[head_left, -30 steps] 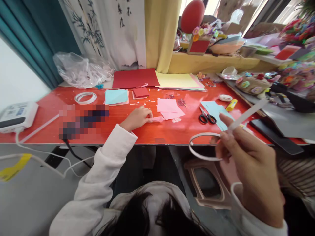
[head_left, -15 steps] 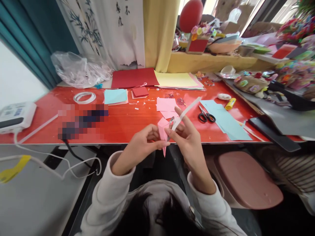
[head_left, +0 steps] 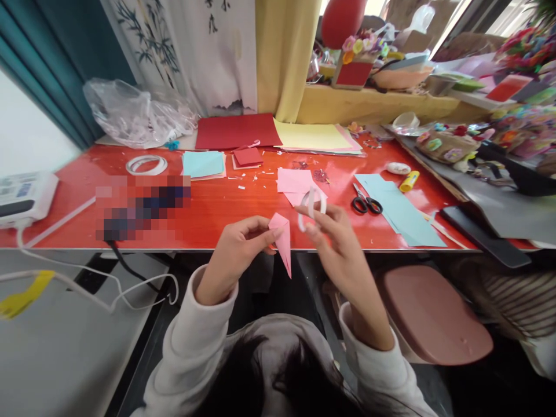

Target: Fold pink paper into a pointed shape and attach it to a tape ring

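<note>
My left hand (head_left: 243, 243) pinches a folded pink paper (head_left: 283, 246) between thumb and fingers. The paper tapers to a point that hangs down past the table's front edge. To its right, my right hand (head_left: 341, 243) has its fingers closed on a roll of white tape (head_left: 322, 201), with the ring standing up near the fingertips. The tape and the folded paper are apart. Behind the tape roll, several flat pink sheets (head_left: 294, 180) lie on the table. Black-handled scissors (head_left: 366, 204) rest to the right of my right hand, partly on light blue paper (head_left: 403, 214).
On the red table (head_left: 226, 202) are another tape roll (head_left: 146, 165), stacked blue squares (head_left: 203, 164), dark red sheets (head_left: 238, 131) and yellow sheets (head_left: 306, 137). A yellow glue stick (head_left: 409, 182) and a black flat object (head_left: 482, 236) lie right. A pink stool (head_left: 434, 315) stands below.
My right hand has moved right, away from the folded paper, with the tape roll. The long loose tape strip no longer sticks out. My left hand still holds the paper, now tilted.
</note>
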Demonstrator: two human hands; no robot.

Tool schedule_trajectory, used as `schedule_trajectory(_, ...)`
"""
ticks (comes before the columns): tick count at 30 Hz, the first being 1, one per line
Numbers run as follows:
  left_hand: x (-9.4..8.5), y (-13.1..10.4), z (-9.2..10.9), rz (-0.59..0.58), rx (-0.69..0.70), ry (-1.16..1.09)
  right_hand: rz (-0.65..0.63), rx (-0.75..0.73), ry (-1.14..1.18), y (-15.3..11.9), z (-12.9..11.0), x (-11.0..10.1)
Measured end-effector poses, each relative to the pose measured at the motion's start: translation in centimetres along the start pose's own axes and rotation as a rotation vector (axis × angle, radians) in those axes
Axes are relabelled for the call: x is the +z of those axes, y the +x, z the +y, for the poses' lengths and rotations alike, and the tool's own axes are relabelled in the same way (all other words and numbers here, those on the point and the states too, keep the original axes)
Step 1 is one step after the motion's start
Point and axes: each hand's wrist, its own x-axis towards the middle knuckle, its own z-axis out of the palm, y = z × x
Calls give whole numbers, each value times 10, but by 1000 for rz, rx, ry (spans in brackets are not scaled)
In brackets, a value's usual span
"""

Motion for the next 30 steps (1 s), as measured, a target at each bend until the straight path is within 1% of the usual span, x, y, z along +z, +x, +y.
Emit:
schedule_trajectory(2, -1, 0, -3, 62, 26, -6, 175, -27, -257, -2, 0, -10)
schedule_trajectory(3, -1, 0, -4, 90, 45, -9, 245, -43, -350, -3, -1, -16)
schedule_trajectory(4, -1, 0, -5, 114, 64, -13, 287, -70, -410, -5, -2, -22)
schedule_trajectory(5, -1, -1, -7, 133, 78, -19, 302, -108, -432, -8, -4, -28)
schedule_trajectory(6, 0, -1, -8, 144, 86, -29, 291, -147, -416, -11, -6, -34)
schedule_trajectory(8, 1, -2, -9, 151, 86, -56, 189, -183, -270, -15, -11, -42)
schedule_trajectory(9, 2, -2, -10, 151, 82, -71, 100, -164, -158, -17, -14, -44)
schedule_trajectory(10, 3, -2, -10, 153, 81, -83, -11, -117, -42, -18, -17, -45)
schedule_trajectory(12, 6, -3, -11, 162, 91, -103, -245, 23, 161, -19, -21, -43)
schedule_trajectory(14, 8, -3, -10, 159, 94, -116, -430, 145, 291, -18, -24, -36)
schedule_trajectory(15, 9, -3, -10, 153, 85, -123, -487, 186, 334, -17, -24, -32)
schedule_trajectory(17, 10, -3, -9, 138, 60, -134, -532, 238, 383, -15, -23, -24)
schedule_trajectory(19, 11, -4, -9, 121, 39, -143, -508, 265, 393, -13, -21, -15)
schedule_trajectory(23, 12, -7, -9, 88, 17, -154, -339, 297, 399, -10, -17, -2)
schedule_trajectory(25, 12, -8, -10, 81, 5, -160, -284, 306, 404, -10, -16, 3)
schedule_trajectory(30, 12, -8, -12, 69, -20, -208, -266, 310, 409, -9, -13, 7)
